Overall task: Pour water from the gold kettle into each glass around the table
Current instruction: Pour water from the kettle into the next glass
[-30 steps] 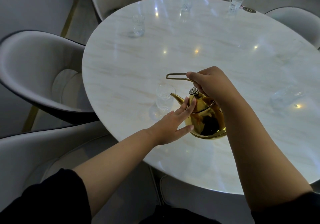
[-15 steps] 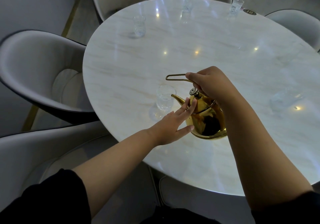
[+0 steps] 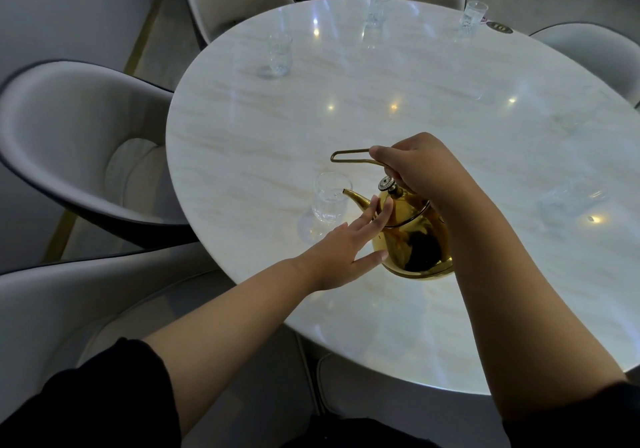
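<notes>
Table edge: the round white marble table [image 3: 381, 73] runs its near rim under both forearms, just behind the left hand [image 3: 341, 251]. From there the rim curves away to that hand's left and passes close by the nearest glass.
Open room: bare marble spreads beyond the right hand [image 3: 420, 170] as far as the distant glasses. A wide bare stretch also lies to that hand's right. Grey padded chairs [image 3: 86, 149] ring the rim, one of them off to the left of the left hand.
Change: almost nothing differs from half a second ago. Both hands keep their pose, the kettle shows the same tilt, and the spout tip sits at the same spot by the glass.
Right hand: fingers are curled round the thin wire handle of the polished gold metal kettle [image 3: 414, 239], gripping it above the lid knob.
Left hand: fingers are straight and slightly spread, with the fingertips resting on the kettle's lid near the spout base. The thumb stretches toward the kettle's belly.
Kettle: it hangs directly below the right hand and just ahead of the left palm, tilted spout-first to the left. Whether its base touches the table cannot be told.
Near glass: the small clear faceted glass [image 3: 328, 199] stands ahead and left of the left fingertips, with the spout tip at its rim. Running water cannot be made out.
Other glasses: the far-left glass [image 3: 280, 54], far-middle glass [image 3: 376, 9] and far-right glass [image 3: 472, 17] stand well beyond both hands. A blurred glass [image 3: 564, 201] stands well to the right of the right hand.
</notes>
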